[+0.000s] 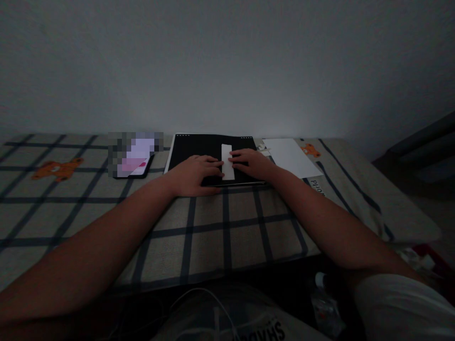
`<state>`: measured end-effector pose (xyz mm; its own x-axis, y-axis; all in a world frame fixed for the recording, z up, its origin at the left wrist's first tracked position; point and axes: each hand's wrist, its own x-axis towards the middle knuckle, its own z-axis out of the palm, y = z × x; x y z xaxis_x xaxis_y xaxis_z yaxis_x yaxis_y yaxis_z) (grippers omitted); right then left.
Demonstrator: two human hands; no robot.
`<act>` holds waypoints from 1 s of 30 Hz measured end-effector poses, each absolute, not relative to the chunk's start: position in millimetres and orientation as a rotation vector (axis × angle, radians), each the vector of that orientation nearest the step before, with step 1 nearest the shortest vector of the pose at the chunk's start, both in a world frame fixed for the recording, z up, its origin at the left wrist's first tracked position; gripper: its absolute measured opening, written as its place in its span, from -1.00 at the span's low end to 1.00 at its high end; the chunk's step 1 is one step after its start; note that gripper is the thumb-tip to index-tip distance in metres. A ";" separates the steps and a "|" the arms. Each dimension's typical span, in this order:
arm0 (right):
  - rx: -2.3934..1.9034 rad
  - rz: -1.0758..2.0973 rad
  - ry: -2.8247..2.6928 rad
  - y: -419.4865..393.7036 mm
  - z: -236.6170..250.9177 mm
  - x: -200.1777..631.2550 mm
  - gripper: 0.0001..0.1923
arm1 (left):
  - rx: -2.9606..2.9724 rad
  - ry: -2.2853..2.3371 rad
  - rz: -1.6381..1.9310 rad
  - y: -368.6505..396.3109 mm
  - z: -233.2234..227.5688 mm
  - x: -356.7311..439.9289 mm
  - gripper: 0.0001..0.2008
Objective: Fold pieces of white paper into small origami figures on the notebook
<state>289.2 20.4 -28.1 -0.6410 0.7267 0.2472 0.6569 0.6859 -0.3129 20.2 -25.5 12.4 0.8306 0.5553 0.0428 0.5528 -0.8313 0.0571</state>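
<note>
Where two bare hands meet over a black pad (199,144), a narrow white strip (227,167) lies upright in view, running from near to far, a little right of the pad's middle. The left hand (194,174) rests palm down on the left and near part of the pad. Its fingers are stretched out and slightly apart, with the tips at the strip's left edge. The right hand (253,162) reaches in from the right, palm down over the pad's right side. Its fingers are also apart, and their tips touch the strip's right edge.

The pad lies flat, with a pale margin along its left side and rows of small white marks at its two far corners. Just beyond its right edge are small white scraps (263,150), and next to them a plain white sheet (293,157) lies flat. On the left, apart from the pad, is a phone (140,163) with a lit lilac and pink screen, partly hidden by pixelation.

All of this is on a cloth-covered desk (209,215), cream with dark blue check lines. An orange bear print (59,169) shows on the left, and another on the right, beyond the sheet. Behind the desk's far edge rises a bare grey wall (227,66). At the near side, below the desk, are a thin white cable (202,289), a lettered shirt (261,330) and, to the right, a clear bottle (325,305) with a white cap. The light is dim.
</note>
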 end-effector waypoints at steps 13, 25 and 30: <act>-1.047 0.281 -2.612 5.0 -14.5 290.7 -0.38 | 2.988 0.886 0.187 -26.0 8.6 18.0 -0.55; -0.729 0.272 -2.533 4.4 -20.8 284.1 -0.70 | 2.995 0.970 0.271 -23.2 8.5 22.3 -0.67; -0.849 0.221 -2.559 10.3 -28.0 288.0 -0.69 | 3.020 0.831 0.354 -20.7 1.4 20.3 -0.62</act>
